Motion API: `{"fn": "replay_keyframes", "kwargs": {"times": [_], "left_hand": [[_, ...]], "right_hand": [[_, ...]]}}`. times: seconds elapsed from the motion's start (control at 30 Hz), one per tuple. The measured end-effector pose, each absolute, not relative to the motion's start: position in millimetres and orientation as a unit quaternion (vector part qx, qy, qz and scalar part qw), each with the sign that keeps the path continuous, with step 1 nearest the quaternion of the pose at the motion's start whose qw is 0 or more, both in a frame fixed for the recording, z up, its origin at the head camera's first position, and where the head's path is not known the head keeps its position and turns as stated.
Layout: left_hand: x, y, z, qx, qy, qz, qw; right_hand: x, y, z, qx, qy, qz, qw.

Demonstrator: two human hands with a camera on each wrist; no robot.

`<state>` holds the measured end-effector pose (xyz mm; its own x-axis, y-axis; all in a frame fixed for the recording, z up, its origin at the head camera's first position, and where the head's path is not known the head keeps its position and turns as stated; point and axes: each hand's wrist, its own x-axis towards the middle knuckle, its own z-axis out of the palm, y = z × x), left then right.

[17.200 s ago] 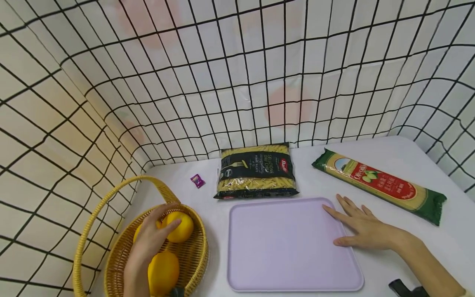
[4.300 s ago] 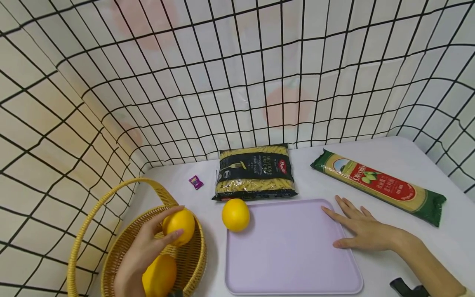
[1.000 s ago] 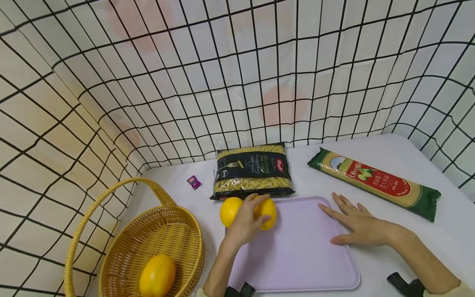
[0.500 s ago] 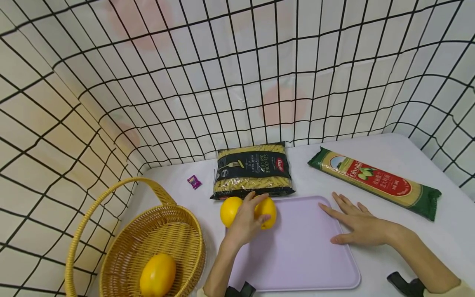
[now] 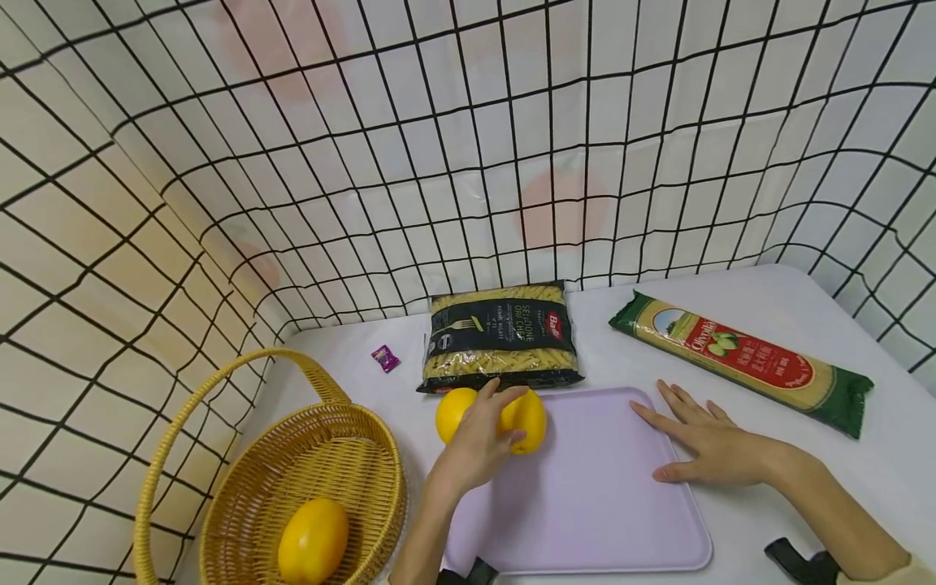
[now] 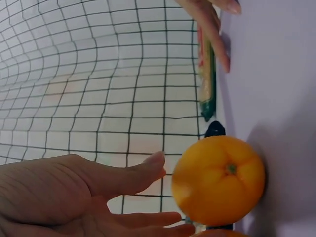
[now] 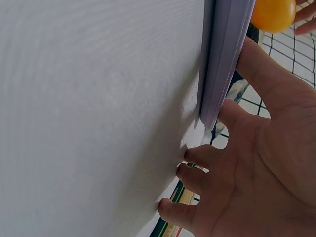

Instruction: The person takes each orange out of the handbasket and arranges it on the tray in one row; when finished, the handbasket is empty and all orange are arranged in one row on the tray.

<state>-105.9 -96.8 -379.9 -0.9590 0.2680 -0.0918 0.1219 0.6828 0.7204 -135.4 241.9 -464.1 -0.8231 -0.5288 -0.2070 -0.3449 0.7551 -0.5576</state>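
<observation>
My left hand hovers over the far left corner of a lilac tray, fingers loosely extended. Beside its fingertips an orange rests on the tray; the left wrist view shows a gap between the thumb and that fruit. A second orange sits just left, partly hidden behind the hand. One more orange lies inside the yellow wicker basket. My right hand lies spread at the tray's right edge. In the right wrist view its thumb and index finger touch the tray rim.
Behind the tray lies a black and yellow bag of penne. A long green and red spaghetti pack is at the back right. A small purple sweet lies near the basket's tall handle. Grid-patterned cloth walls enclose the table.
Two oranges have gone from the basket onto the tray, one after the other. In the last half second my left hand draws slightly back from the second. The right hand stays put.
</observation>
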Motion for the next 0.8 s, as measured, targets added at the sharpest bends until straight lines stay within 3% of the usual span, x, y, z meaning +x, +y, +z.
{"fn": "replay_keyframes", "kwargs": {"times": [0.37, 0.8], "left_hand": [[-90, -133, -360, 0.133, 0.896, 0.419, 0.065], [-59, -201, -343, 0.052, 0.896, 0.441, 0.011]], "right_hand": [[-134, 242, -463, -0.239, 0.919, -0.260, 0.177], [-135, 243, -466, -0.238, 0.918, -0.259, 0.183]]}}
